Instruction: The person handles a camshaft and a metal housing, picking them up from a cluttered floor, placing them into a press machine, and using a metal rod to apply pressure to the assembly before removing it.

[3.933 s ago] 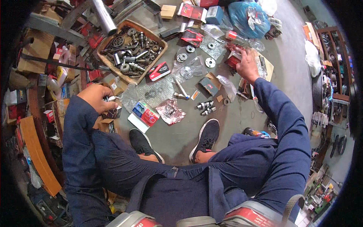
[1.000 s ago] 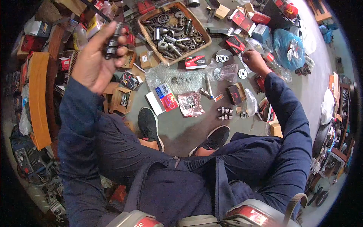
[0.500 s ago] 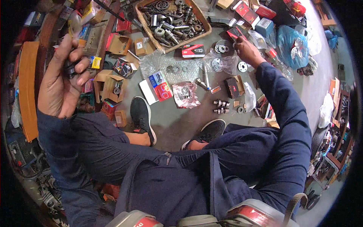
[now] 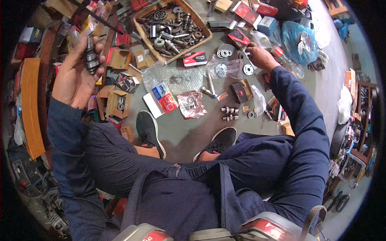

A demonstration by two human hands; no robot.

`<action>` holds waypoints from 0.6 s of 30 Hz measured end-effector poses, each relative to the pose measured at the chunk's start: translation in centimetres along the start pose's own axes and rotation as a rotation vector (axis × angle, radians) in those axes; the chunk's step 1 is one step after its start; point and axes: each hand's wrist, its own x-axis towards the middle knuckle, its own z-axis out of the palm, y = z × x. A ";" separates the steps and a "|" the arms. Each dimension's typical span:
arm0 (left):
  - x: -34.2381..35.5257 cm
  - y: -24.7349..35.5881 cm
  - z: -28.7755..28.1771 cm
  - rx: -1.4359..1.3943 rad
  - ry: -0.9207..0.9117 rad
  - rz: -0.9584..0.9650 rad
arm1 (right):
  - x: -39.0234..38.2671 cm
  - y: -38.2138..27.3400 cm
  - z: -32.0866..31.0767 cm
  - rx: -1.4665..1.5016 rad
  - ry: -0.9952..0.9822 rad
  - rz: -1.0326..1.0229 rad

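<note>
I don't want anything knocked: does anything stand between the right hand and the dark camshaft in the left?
Nothing visible blocks the line from the right hand to the dark camshaft in the left hand. The red, black and white carton and tan parts tray seem to lie lower, beneath it.

Dark, shiny metal camshaft (image 4: 92,60), lobed; narrow end pointing away from person; held in left hand (image 4: 73,80).

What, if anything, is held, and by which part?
The left hand holds a dark, ridged metal shaft by its sides; whether the right hand holds anything is unclear.
</note>
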 end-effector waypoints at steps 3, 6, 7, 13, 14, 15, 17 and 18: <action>0.7 -0.2 0.0 0.063 -0.004 0.000 | -0.8 -0.2 -1.9 -0.059 -0.095 0.086; 1.8 -0.7 0.3 0.067 -0.048 -0.021 | -3.2 3.2 -1.9 -0.099 -0.098 0.142; 2.0 -0.7 -0.2 0.045 -0.065 -0.031 | -3.1 3.3 -1.8 -0.134 -0.171 0.146; 2.8 -0.5 1.0 -0.098 -0.119 -0.077 | -6.8 7.4 -0.5 -0.454 -0.574 0.052; 2.8 -0.3 1.1 -0.096 -0.125 -0.074 | -6.9 6.9 -0.7 -0.454 -0.570 0.057; 2.8 -0.2 1.3 -0.124 -0.127 -0.086 | -7.2 6.2 -0.7 -0.400 -0.496 0.124; 2.9 0.1 1.6 -0.160 -0.151 -0.102 | -7.2 4.9 -0.9 -0.649 -0.553 -0.076; 3.1 0.1 1.7 -0.157 -0.155 -0.100 | -7.4 4.3 -1.0 -0.649 -0.550 -0.071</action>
